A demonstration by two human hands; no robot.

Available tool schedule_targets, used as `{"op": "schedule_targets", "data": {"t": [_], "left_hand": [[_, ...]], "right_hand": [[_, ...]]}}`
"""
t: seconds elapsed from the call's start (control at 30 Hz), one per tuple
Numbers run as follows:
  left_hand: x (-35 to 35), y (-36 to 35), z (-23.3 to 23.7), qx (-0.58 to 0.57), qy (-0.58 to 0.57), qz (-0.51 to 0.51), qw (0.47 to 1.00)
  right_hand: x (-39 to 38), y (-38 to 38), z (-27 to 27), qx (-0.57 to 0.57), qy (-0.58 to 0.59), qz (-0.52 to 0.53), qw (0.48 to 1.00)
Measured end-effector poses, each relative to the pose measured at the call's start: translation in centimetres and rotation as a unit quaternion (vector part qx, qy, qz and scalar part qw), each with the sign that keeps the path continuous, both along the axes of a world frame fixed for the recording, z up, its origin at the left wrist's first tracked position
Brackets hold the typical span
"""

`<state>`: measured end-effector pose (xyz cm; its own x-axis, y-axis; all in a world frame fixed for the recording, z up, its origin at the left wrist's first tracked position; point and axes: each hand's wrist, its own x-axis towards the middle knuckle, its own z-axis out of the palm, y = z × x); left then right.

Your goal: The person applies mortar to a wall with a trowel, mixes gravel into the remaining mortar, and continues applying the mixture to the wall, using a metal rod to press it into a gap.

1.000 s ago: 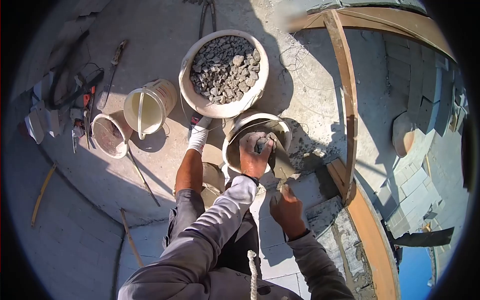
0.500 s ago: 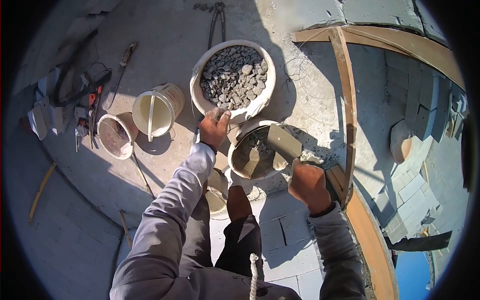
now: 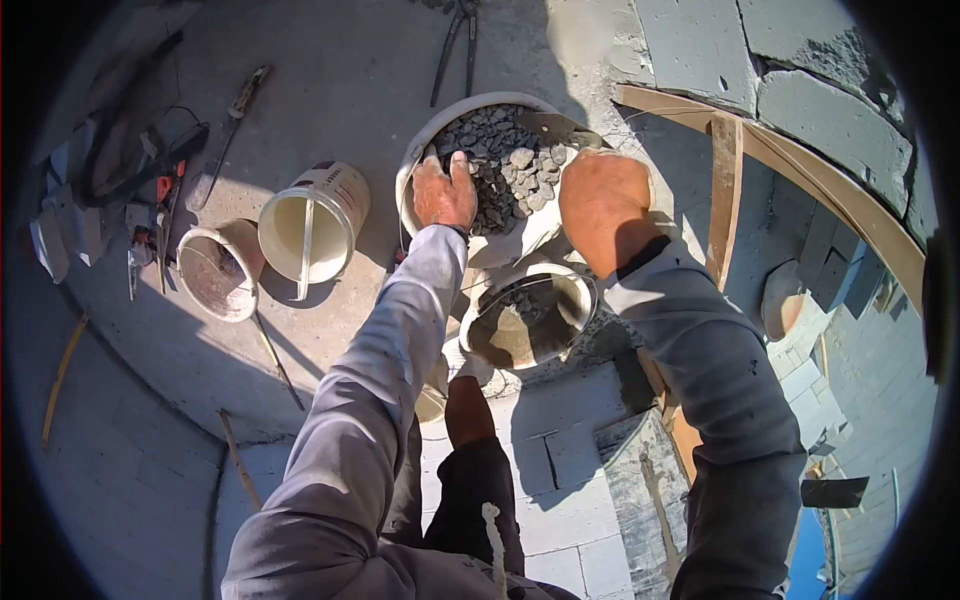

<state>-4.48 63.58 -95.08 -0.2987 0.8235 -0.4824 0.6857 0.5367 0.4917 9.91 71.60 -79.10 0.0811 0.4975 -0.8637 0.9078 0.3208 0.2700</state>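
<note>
My left hand (image 3: 443,195) lies over the near left side of a large pale tub (image 3: 408,190) of grey gravel (image 3: 520,185). Its fingers are apart and touch the stones, with nothing visible in them. At the tub's right side, my right hand (image 3: 605,205) is closed in a fist around the handle of a trowel. The trowel blade (image 3: 560,127) reaches over the gravel at the back right; the handle is hidden by my hand. Just below the tub stands a smaller bucket (image 3: 590,300) with wet grey mortar (image 3: 515,330) inside.
A white bucket (image 3: 345,215) and a smaller dirty bucket (image 3: 195,285) stand to the left. Pincers (image 3: 457,50) lie behind the tub. Hand tools (image 3: 165,205) are at far left. A wooden frame (image 3: 725,195) and pale blocks (image 3: 700,50) border the right.
My right hand has carried the trowel up from the mortar bucket to the gravel tub. My left hand has moved from the tub's front rim onto the gravel. The view has shifted slightly.
</note>
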Motion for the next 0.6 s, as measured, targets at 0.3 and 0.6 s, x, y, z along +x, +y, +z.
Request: {"op": "schedule_targets", "data": {"t": [0.3, 0.6], "left_hand": [[-2.7, 1.0, -0.2, -0.094, -0.079, 0.030, 0.992], [-4.4, -2.6, -0.3, 0.038, -0.176, -0.064, 0.982]], "right_hand": [[-2.6, 2.3, -1.3, 0.003, 0.061, 0.070, 0.996], [4.1, -5.2, -1.0, 0.220, 0.148, 0.047, 0.963]]}}
